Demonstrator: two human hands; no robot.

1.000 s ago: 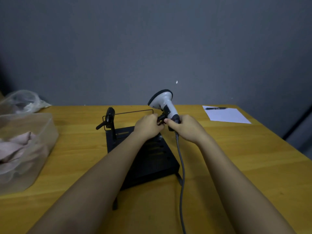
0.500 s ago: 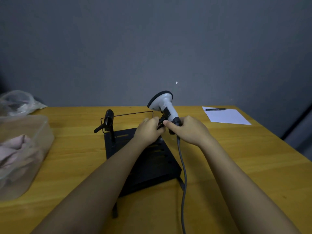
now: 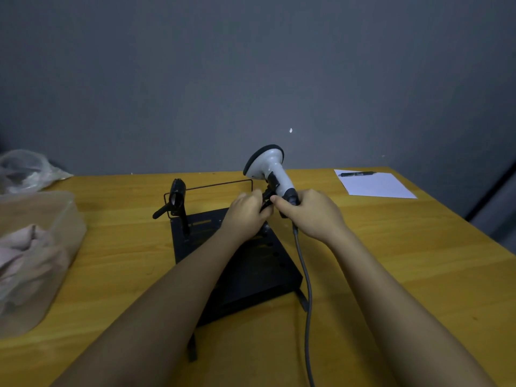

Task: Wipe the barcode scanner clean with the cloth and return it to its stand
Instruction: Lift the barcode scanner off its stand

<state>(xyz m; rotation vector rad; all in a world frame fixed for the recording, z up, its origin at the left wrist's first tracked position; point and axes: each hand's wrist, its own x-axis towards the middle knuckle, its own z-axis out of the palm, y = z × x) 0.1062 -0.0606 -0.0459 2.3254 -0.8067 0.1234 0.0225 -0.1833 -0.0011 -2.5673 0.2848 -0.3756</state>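
The white barcode scanner (image 3: 266, 163) with a black-rimmed head stands tilted, head up and to the left, over the black stand (image 3: 251, 269). My right hand (image 3: 310, 212) is closed around its dark handle. My left hand (image 3: 245, 210) pinches the black clip of the stand's holder right beside the handle. The scanner's grey cable (image 3: 305, 289) hangs down from the handle across the table. A pinkish cloth (image 3: 19, 247) lies in a clear plastic box (image 3: 55, 219) at the left.
A second black clamp (image 3: 176, 198) on a thin post and a wire frame (image 3: 220, 184) rise from the stand's far left. A sheet of paper (image 3: 377, 187) with a pen (image 3: 356, 174) lies at the back right. A crumpled plastic bag (image 3: 25, 170) sits at the back left, by the grey wall.
Both hands stay on the scanner and clip with only slight shifting. The view has drifted a little, so the plastic box sits further left in the frame.
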